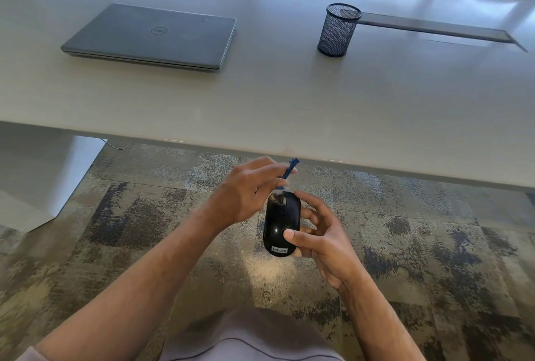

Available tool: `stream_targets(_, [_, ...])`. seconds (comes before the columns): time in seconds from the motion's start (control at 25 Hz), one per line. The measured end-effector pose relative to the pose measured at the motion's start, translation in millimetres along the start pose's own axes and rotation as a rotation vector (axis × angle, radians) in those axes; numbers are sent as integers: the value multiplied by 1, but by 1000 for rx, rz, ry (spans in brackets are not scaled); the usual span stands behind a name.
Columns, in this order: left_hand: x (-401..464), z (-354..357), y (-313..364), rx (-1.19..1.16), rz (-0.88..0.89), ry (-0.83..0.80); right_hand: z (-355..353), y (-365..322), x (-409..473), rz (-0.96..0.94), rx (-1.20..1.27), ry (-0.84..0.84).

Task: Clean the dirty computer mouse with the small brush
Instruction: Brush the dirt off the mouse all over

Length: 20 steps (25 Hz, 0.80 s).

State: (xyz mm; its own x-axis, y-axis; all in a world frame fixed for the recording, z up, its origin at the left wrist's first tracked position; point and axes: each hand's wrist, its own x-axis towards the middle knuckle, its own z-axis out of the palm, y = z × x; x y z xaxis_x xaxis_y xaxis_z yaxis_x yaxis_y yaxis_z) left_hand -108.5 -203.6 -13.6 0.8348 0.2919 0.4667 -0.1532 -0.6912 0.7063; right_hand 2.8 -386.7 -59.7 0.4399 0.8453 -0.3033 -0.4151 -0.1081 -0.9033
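Observation:
A black computer mouse [280, 223] with a white label at its near end is held in my right hand [318, 233], below the table's front edge and over the carpet. My thumb rests on its back and my fingers wrap its right side. Grey dust covers the mouse's front near the scroll wheel. My left hand [246, 189] pinches a small blue brush [290, 169]. The handle's end sticks up to the right, and the bristle end touches the mouse's dusty front.
A white table [289, 105] spans the view ahead. On it lie a closed grey laptop [153, 37] at the left and a black mesh pen cup [338, 30] at the right, beside a cable slot [434, 29]. Patterned carpet [434, 244] lies below.

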Motion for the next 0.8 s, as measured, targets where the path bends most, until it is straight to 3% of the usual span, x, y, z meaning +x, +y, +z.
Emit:
stream_targets(0.16, [0,-1,7,-34,26,62,0,-1,1,8,6,-16])
stream_targets(0.56, [-1,-2,2,3,7,-64,-3,0,1,4,24,-24])
stream_targets(0.8, [1,-2,6,20,29,13,-3,1,1,-8,16,-23])
